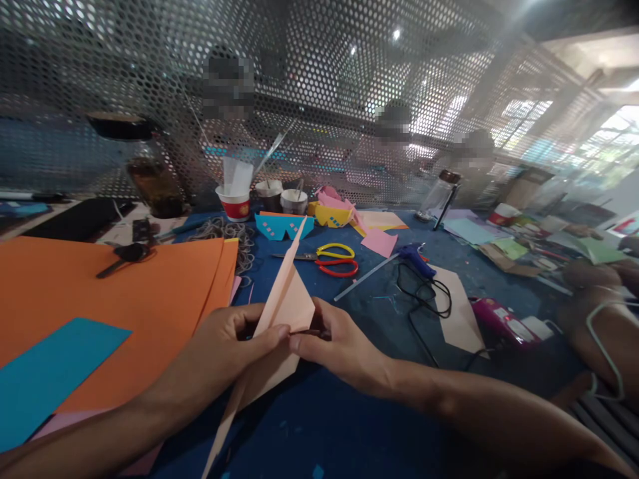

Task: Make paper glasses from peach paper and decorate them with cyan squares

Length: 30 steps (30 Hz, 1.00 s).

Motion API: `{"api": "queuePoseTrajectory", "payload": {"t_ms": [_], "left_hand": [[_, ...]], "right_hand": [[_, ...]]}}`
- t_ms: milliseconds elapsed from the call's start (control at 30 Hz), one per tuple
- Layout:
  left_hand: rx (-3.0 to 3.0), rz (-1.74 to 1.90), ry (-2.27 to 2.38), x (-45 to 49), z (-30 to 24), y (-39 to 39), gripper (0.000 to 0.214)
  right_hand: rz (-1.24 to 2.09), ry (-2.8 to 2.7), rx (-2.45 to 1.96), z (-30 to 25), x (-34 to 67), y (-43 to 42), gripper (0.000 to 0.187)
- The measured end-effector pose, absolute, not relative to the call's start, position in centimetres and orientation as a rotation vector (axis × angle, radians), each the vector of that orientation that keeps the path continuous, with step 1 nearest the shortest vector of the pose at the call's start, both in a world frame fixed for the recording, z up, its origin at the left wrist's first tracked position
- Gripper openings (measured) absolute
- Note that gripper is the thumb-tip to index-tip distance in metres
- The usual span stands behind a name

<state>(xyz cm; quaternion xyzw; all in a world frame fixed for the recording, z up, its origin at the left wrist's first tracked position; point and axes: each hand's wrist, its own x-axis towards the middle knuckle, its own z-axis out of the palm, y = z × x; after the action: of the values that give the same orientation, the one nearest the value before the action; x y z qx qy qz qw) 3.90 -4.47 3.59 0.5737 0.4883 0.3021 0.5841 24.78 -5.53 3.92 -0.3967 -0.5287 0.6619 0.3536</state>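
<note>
the blue-topped table (359, 419) is the largest thing here, and orange sheets (124, 279) cover much of its left side. in the middle, just in front of the person, is the peach paper (295, 303), creased lengthwise and held up on a slant, with its narrow ridge pointing away and its lower end near the person. a blue card (62, 372) lies on the orange sheets, and a pale sheet (458, 313) lies flat to the right, partly under a black cord.

the left hand (244, 342) is closed on the peach paper, thumb on the near face. the right hand (339, 339) is pinched narrow around a slim dark piece (312, 332), right at the paper's face; whether it is a blade or something else cannot be told.

the step in hand looks like working the folded paper at that spot, perhaps marking or cutting. the next move seems to call for a firm left grip close to the crease and small, controlled finger motion on the right.

beyond the paper, a blue glue gun (418, 261) and smaller scissors (335, 260) rest apart from both hands.
</note>
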Motion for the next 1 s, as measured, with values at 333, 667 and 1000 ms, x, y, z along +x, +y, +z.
{"api": "queuePoseTrajectory", "payload": {"t_ms": [333,667,1000], "left_hand": [[1.306,0.709,1.178,3.90,3.68,-4.59,0.052],[1.302,0.731,1.132,3.85,3.92,-4.73,0.047],[1.312,0.721,1.147,3.93,3.53,-4.55,0.053]], "right_hand": [[1.663,-1.386,-0.961,4.23,25.10,-5.65,0.038],[1.555,-1.471,-1.068,4.16,25.01,-5.56,0.030],[1.427,-1.585,-1.111,4.04,25.02,-5.71,0.021]]}}
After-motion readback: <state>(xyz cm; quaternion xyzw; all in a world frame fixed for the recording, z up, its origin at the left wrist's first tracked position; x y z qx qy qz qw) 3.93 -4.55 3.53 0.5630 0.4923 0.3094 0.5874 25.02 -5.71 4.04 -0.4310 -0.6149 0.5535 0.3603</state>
